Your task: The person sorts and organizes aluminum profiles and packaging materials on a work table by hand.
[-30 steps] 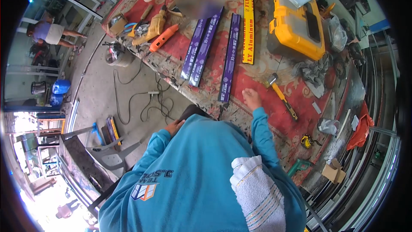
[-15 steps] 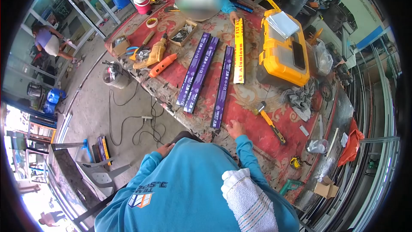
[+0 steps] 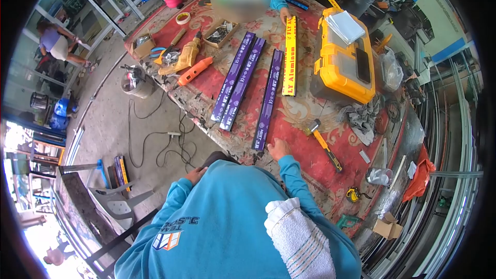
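Purple strips: three, all flat on the table, long axis running away from the wearer. Left two lie side by side, slightly staggered, near ends close to the table edge. Third sits apart to their right, its near end just beside the right hand

Right hand: on the table at the near edge, partly open, fingers loosely bent. Can't tell if it touches the strip

Left hand: down at the wearer's lap, off the table, partly hidden by the shirt. Can't tell if open or closed

Yellow strip: flat, right of the third purple one, "Aluminum" print facing up. Co-worker's hand is on its far end; can't tell how firm the grip is

Toolbox: yellow, right of the yellow strip, papers and a phone-like black slab on top. Hammer lies right of the right hand, well apart from it. Tape measure nearer the wearer, towards the right edge. Orange tool and drill are left of the strips, near the left edge
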A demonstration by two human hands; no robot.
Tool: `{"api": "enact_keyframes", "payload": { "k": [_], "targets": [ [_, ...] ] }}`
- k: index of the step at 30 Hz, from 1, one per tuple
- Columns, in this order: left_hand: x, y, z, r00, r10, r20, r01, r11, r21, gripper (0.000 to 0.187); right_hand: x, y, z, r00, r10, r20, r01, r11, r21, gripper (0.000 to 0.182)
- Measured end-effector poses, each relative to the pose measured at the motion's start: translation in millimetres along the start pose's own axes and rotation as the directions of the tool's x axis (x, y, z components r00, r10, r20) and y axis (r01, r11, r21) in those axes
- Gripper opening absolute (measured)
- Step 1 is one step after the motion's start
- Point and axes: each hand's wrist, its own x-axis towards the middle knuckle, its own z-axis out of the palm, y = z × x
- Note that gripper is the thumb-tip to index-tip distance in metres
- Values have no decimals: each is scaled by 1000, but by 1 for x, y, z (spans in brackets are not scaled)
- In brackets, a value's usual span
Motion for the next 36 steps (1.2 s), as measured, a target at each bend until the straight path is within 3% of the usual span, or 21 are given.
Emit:
{"api": "enact_keyframes", "payload": {
  "k": [11, 20, 22, 29, 35, 36],
  "targets": [
    [19, -6, 13, 1000, -25, 9, 26, 999, -38, 83, 6, -7, -17, 996, 29, 87, -26, 999, -34, 44],
    [33, -25, 19, 999, -42, 10, 42, 998, -35, 90, 6, 1, -8, 996, -14, 83, 14, 1000, 3, 44],
    [36, -29, 18, 999, -28, 16, 29, 999, -42, 91, 4, 2, -6, 999, -40, 14, 40, 999, 14, 45],
    [29, -19, 16, 1000, -8, 22, 9, 999, -37, 90, 3, 4, -7, 998, -24, 51, 23, 1000, 15, 47],
    [8, 5, 10, 999, -22, 26, 23, 998, -53, 87, 3, 2, -3, 995, -44, 85, 45, 999, -3, 60],
    [6, 7, 9, 999, -25, 28, 26, 998, -52, 87, 0, -8, -9, 997, 20, 79, -21, 1000, 2, 68]
  ]
}}
